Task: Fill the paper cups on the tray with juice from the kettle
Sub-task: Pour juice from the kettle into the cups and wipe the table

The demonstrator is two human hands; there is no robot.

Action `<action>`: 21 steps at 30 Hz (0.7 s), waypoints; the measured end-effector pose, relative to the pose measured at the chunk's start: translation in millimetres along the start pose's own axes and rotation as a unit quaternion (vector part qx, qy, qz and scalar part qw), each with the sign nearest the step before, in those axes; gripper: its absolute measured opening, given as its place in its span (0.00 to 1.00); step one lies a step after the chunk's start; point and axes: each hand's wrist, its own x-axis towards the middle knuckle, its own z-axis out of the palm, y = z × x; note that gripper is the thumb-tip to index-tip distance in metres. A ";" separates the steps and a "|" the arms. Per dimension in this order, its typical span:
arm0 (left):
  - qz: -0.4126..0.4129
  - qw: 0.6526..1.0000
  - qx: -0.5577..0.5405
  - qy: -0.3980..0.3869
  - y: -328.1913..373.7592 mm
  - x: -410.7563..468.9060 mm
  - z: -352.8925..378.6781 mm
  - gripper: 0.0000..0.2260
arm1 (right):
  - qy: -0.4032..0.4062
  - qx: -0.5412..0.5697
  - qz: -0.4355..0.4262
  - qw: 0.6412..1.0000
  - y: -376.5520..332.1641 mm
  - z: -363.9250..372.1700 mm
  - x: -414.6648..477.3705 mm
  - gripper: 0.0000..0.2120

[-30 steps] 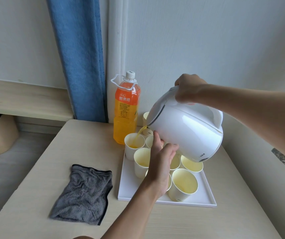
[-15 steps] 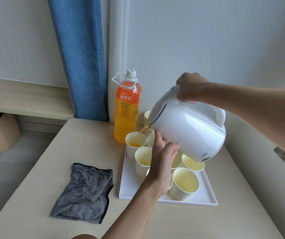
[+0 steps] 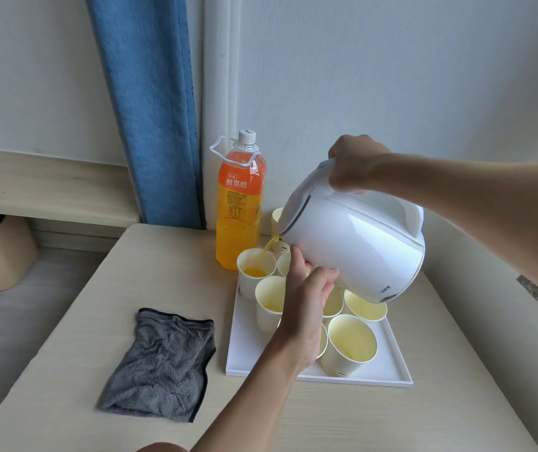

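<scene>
1. Head view, pouring step: white kettle (image 3: 358, 246) held tilted in the air over the tray (image 3: 244, 357), spout low and to the left, thin juice stream (image 3: 269, 248) falling into the back-left paper cup (image 3: 250, 288).
2. Right grip (image 3: 355, 164) closed round the handle at the kettle's top; handle itself largely hidden under the fingers.
3. Left grip (image 3: 306, 308) laid against the kettle's lower front wall, thumb up near the spout, fingers underneath; propping the shell, not enclosing it.
4. Kettle handling, by judgement: rigid, smooth plastic shell, likely slippery under a flat palm; fairly heavy, with the load sliding toward the spout during the tilt. Best carried by the handle, second support kept low on the body and clear of the stream.
5. Paper cups, by judgement: light, thin-walled, easily tipped or crushed; better left standing on the tray than held. Packed close together there, several rims touching or nearly so.
6. Fill state: shallow orange pool in the receiving cup; front cup (image 3: 350, 345) and its neighbours pale inside, a little juice low down in some; levels hard to read. Task judged early to midway.
7. Hazard: kettle base hanging just above the back-right cups; slow, small tilts advised.
8. Surroundings: juice bottle (image 3: 239, 216) upright just behind the tray's left corner; grey cloth (image 3: 160, 357) lying on the worktop (image 3: 130, 288) left of the tray, apart from it.
</scene>
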 end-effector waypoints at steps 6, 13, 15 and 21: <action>-0.002 1.000 -0.008 0.007 1.8 0.4 -0.2 0.28 | -0.005 -0.007 -0.023 1.000 0.4 1.3 0.2 0.05; -0.009 1.000 -0.007 0.005 -0.3 -0.5 0.8 0.31 | -0.003 -0.012 -0.036 0.999 0.5 1.5 -2.8 0.05; -0.011 1.000 -0.005 0.005 0.3 -0.6 1.1 0.32 | -0.004 -0.015 -0.038 0.999 0.5 1.6 -3.1 0.04; -0.013 1.000 -0.009 0.010 0.6 -0.5 1.5 0.29 | -0.002 -0.019 -0.033 0.999 0.8 2.6 -1.7 0.06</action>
